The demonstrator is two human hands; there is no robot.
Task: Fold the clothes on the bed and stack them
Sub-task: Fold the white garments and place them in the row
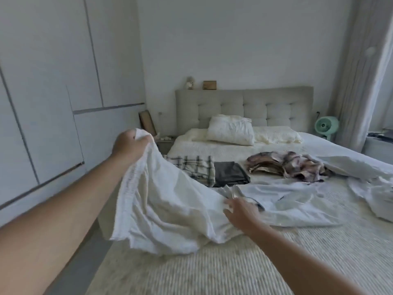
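Cloth [168, 201] in your left hand's [129, 145] grip: white. Just beyond it: white shirt with dark checks [194, 169], plain dark grey piece [230, 174]. Further right of your grip: mottled brown-purple garment [285, 165]. Fan [325, 125]: mint green.

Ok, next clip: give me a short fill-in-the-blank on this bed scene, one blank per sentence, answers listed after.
1. The left hand grips a bunched edge of the large ____ cloth and lifts it above the bed.
2. The folded dark grey garment lies directly to the ____ of the folded plaid garment.
3. The small mint-green ____ stands beside the tufted grey headboard.
4. The right hand reaches toward the cloth with fingers ____.

Answers: white; right; fan; spread
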